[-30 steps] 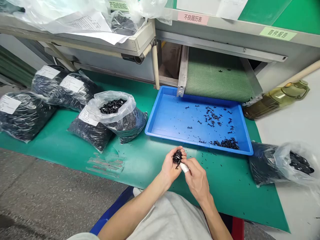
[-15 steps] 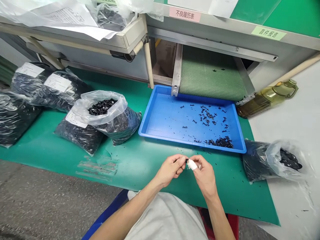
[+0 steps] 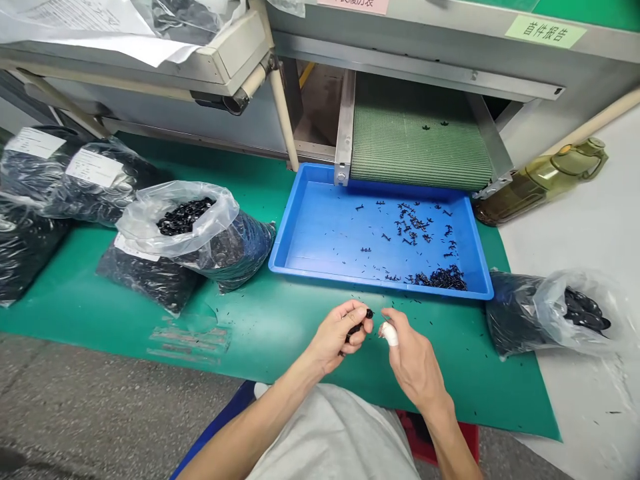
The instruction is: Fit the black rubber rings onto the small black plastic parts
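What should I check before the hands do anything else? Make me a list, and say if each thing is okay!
1. Left hand has hold of black pieces: ok, some show at its fingers.
2. Right hand has nothing in it: cannot tell, the fingertips are too small to see well.
3. Blue tray sits below the end of the green belt: ok.
4. Small parts in the tray are all in one pile: not ok, many lie spread out.
5. Green mat is free of bits: not ok, tiny dark bits lie on it.
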{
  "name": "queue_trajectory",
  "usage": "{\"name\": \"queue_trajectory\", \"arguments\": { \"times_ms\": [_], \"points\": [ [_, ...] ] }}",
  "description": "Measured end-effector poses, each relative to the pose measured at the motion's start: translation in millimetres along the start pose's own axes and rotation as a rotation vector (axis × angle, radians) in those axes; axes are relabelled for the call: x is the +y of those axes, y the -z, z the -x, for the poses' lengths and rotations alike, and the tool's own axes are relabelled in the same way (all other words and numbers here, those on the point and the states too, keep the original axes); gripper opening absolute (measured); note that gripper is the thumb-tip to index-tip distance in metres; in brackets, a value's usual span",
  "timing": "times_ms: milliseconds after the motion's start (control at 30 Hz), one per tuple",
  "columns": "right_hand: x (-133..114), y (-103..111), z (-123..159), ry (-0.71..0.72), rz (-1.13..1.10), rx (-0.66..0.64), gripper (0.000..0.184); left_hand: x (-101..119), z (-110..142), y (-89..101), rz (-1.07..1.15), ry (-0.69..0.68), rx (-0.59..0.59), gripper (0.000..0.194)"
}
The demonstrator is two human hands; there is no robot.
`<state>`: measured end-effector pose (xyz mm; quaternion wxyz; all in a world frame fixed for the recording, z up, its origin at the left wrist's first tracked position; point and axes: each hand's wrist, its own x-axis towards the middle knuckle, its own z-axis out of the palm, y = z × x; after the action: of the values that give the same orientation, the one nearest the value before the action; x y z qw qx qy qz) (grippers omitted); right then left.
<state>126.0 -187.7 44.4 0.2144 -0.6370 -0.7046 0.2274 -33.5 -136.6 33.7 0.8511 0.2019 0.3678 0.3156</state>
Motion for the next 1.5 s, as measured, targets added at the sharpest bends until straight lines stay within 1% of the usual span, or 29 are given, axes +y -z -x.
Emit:
{"name": "queue_trajectory", "arguments": {
  "times_ms": [133,233,433,567,667,733,833,867,933,967,1033,1100,1167,1300,1400,1500],
  "points": [
    [-6,3,-2,0.119,0.195,0.028,0.032,-1,-1,-1.9,-0.022,-0.004,0.009,0.026],
    [-8,4,-5,0.157,0.274,0.025,0.029,-1,0,-2.7,-0.045,-0.011,0.01,0.028],
    [-11,3,-8,0.181,0.42,0.012,0.028,-4,1,-1.6,-0.116,-0.033,0.034,0.03],
    [-17,-1,-8,0.163,0.417,-0.004,0.028,-6,-2,3.6,-0.221,-0.079,0.034,0.031],
    [-20,-13,-10,0.048,0.316,-0.029,0.026,-11,-8,11.2,-0.23,-0.118,0.054,0.032],
    [-20,-25,-13,-0.063,0.163,-0.051,0.024,-16,-13,17.3,-0.221,-0.149,0.09,0.033],
    [-11,-44,-19,-0.259,-0.16,-0.073,0.024,-26,-21,24.5,-0.249,-0.172,0.115,0.033],
    [-6,-50,-21,-0.314,-0.239,-0.069,0.024,-29,-24,25.9,-0.268,-0.169,0.121,0.033],
    [3,-58,-22,-0.391,-0.317,-0.043,0.026,-36,-29,27.7,-0.281,-0.148,0.152,0.032],
    [7,-60,-21,-0.407,-0.33,-0.025,0.028,-38,-31,28.4,-0.266,-0.128,0.173,0.032],
    [13,-62,-20,-0.39,-0.372,-0.017,0.036,-42,-35,30.8,-0.204,-0.077,0.216,0.033],
    [16,-61,-19,-0.332,-0.443,-0.063,0.042,-44,-36,34.9,-0.157,-0.035,0.234,0.034],
    [19,-59,-20,-0.3,-0.518,-0.128,0.037,-45,-34,39.8,-0.151,0.0,0.234,0.034],
    [26,-62,-25,-0.336,-0.62,-0.193,0.018,-44,-27,46.8,-0.131,0.09,0.18,0.035],
    [27,-63,-29,-0.322,-0.654,-0.25,0.016,-42,-23,48.7,-0.073,0.107,0.189,0.037],
    [25,-62,-32,-0.318,-0.632,-0.273,0.015,-39,-23,50.2,0.036,0.123,0.2,0.036]
  ]
}}
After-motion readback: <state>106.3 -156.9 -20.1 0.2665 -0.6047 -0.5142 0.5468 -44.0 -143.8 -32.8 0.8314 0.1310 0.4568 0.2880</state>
